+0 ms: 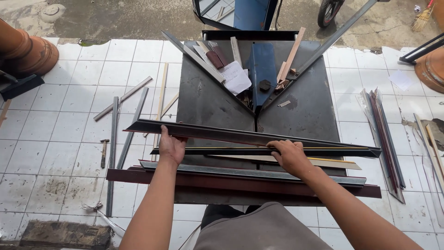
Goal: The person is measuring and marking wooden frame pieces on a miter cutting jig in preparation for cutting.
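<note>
Frame moulding (231,134) under both hands

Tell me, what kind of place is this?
Probably an open-air frame-making workshop. Both hands, left hand and right hand, hold long mouldings on a metal cutting table, with a hammer on the tiled floor.

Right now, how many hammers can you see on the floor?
1: a small hammer lies on the white tiled floor, beyond the left hand, among loose strips. Others may be hidden.
</note>
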